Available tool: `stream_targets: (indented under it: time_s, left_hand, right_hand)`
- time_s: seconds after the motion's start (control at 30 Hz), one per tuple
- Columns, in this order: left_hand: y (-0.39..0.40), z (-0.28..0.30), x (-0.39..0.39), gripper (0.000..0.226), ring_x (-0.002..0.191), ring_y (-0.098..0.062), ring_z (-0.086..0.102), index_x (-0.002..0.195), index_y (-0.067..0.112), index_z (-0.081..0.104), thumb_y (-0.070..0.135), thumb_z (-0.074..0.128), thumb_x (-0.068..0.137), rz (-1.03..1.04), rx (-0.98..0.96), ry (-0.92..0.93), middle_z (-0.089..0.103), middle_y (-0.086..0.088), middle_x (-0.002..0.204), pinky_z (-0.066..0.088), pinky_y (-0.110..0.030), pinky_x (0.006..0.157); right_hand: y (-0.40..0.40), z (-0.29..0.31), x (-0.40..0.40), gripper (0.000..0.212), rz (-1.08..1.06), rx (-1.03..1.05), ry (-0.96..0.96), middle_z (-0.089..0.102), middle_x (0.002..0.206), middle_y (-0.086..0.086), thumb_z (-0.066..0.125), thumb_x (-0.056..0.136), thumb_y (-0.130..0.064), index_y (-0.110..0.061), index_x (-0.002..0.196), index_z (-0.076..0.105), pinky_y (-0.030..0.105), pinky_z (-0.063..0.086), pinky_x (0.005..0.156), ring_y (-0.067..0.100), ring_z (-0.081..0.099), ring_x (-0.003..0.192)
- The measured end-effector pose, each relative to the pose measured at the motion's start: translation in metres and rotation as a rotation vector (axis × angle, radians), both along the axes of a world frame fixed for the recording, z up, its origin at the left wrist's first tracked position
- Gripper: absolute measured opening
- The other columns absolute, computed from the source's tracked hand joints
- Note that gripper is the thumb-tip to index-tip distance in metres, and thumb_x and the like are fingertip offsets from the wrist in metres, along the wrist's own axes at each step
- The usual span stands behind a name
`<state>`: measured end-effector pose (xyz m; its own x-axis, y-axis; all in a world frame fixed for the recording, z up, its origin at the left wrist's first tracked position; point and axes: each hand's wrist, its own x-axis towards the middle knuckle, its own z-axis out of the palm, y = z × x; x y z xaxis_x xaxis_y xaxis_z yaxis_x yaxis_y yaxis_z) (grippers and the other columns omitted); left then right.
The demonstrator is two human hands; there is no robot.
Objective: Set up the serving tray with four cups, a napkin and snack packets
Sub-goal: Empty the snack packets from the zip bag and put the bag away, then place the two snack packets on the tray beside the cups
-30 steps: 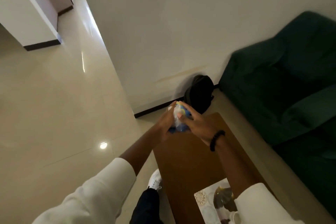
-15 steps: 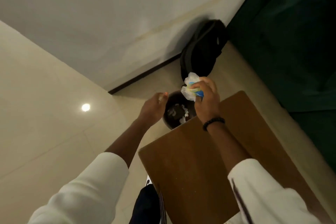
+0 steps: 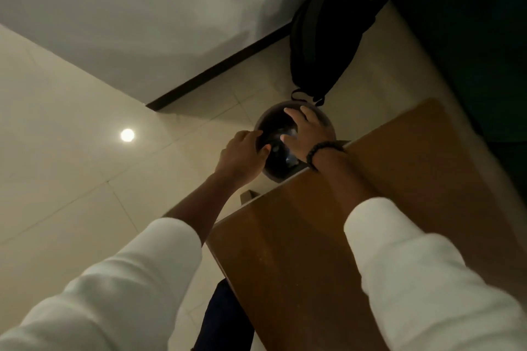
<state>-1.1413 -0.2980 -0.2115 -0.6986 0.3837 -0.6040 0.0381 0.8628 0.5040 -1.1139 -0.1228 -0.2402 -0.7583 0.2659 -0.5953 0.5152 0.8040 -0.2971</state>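
A dark round waste bin (image 3: 273, 176) stands on the floor just past the far end of the brown table (image 3: 356, 222). My left hand (image 3: 242, 154) is at the bin's left rim with its fingers curled over the edge. Above the bin's mouth my right hand (image 3: 305, 137), with a black bead bracelet on the wrist, has its fingers spread and holds nothing. Pale crumpled scraps (image 3: 286, 134) show dimly inside the bin. The tray, cups, napkin and snack packets are out of view.
A black backpack (image 3: 328, 37) leans against the wall right behind the bin. A dark green sofa (image 3: 470, 37) fills the right side beyond the table. Pale tiled floor (image 3: 85, 151) spreads to the left, up to a dark skirting board (image 3: 216, 71).
My right hand held a crumpled white, blue and yellow wrapper over the bin; now it is spread and empty. My left hand has closed onto the bin's rim. The view tipped down.
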Motion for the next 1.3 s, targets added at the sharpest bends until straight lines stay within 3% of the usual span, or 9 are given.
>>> stream_targets:
  time_s: [0.2,0.4,0.47,0.53,0.67,0.83,0.97,1.07,1.3]
  left_hand:
    - [0.058,0.111,0.009,0.052,0.132,-0.025,0.046,0.146,0.025,0.040,0.041,0.048,0.098,-0.154,0.106,0.168,0.044,-0.005,0.148,0.041,-0.044,0.110]
    - [0.150,0.265,0.060,0.055,0.145,-0.024,0.033,0.148,0.029,0.037,0.053,0.038,0.099,-0.379,0.263,0.332,0.034,-0.004,0.157,0.031,-0.046,0.117]
    - [0.190,0.336,0.118,0.049,0.137,-0.023,0.043,0.143,0.029,0.045,0.048,0.043,0.098,-0.495,0.340,0.363,0.041,-0.002,0.152,0.039,-0.047,0.111]
    - [0.207,0.362,0.141,0.044,0.129,-0.019,0.051,0.140,0.031,0.046,0.044,0.045,0.098,-0.468,0.370,0.317,0.044,0.001,0.148,0.042,-0.043,0.108]
    - [0.261,0.455,0.324,0.044,0.132,-0.021,0.048,0.139,0.025,0.049,0.042,0.047,0.099,-0.752,0.503,0.331,0.051,-0.003,0.143,0.039,-0.038,0.109]
    - [0.301,0.515,0.536,0.045,0.127,-0.023,0.051,0.139,0.024,0.051,0.040,0.053,0.097,-0.867,0.646,0.313,0.050,-0.006,0.140,0.043,-0.042,0.108]
    - [0.322,0.538,0.669,0.044,0.132,-0.020,0.046,0.139,0.023,0.051,0.038,0.053,0.098,-0.984,0.663,0.248,0.048,-0.005,0.143,0.036,-0.034,0.108]
    - [0.337,0.549,0.753,0.039,0.125,-0.019,0.051,0.134,0.023,0.055,0.037,0.054,0.098,-1.085,0.684,0.156,0.051,-0.005,0.138,0.042,-0.036,0.105]
    - [0.336,0.533,0.916,0.025,0.089,-0.002,0.061,0.115,0.023,0.067,0.036,0.056,0.096,-1.321,0.633,-0.248,0.066,0.006,0.107,0.041,-0.014,0.064]
  right_hand:
    - [0.040,0.133,0.046,0.062,-0.229,0.022,0.215,0.016,0.162,0.002,0.048,0.096,-0.049,-0.042,0.150,0.019,0.054,0.036,0.110,0.028,0.032,0.143]
    - [0.089,0.296,0.131,0.059,-0.417,0.175,0.454,0.022,0.161,0.001,0.046,0.097,-0.046,-0.042,0.150,0.019,0.052,0.025,0.116,0.020,0.023,0.147]
    - [0.113,0.368,0.205,0.058,-0.533,0.226,0.554,0.029,0.157,0.000,0.047,0.097,-0.042,-0.038,0.150,0.024,0.050,0.029,0.115,0.019,0.027,0.145]
    - [0.122,0.398,0.232,0.057,-0.559,0.252,0.607,0.036,0.152,0.000,0.052,0.096,-0.038,-0.032,0.149,0.029,0.048,0.034,0.113,0.019,0.033,0.142]
    - [0.143,0.489,0.432,0.055,-0.871,0.380,0.716,0.039,0.147,0.001,0.054,0.095,-0.039,-0.033,0.146,0.033,0.045,0.036,0.111,0.021,0.042,0.135]
    - [0.153,0.547,0.649,0.054,-1.079,0.475,0.761,0.039,0.148,0.001,0.050,0.096,-0.045,-0.035,0.145,0.033,0.046,0.033,0.111,0.022,0.044,0.133]
    - [0.155,0.571,0.789,0.054,-1.216,0.553,0.743,0.039,0.147,0.002,0.050,0.096,-0.045,-0.034,0.145,0.032,0.048,0.033,0.111,0.024,0.043,0.133]
    - [0.148,0.579,0.875,0.053,-1.337,0.607,0.745,0.040,0.145,0.002,0.051,0.096,-0.045,-0.033,0.145,0.033,0.045,0.036,0.109,0.023,0.044,0.131]
    - [0.105,0.559,1.022,0.042,-1.731,0.593,0.661,0.051,0.134,0.003,0.057,0.092,-0.036,-0.031,0.132,0.046,0.049,0.048,0.097,0.024,0.057,0.115]
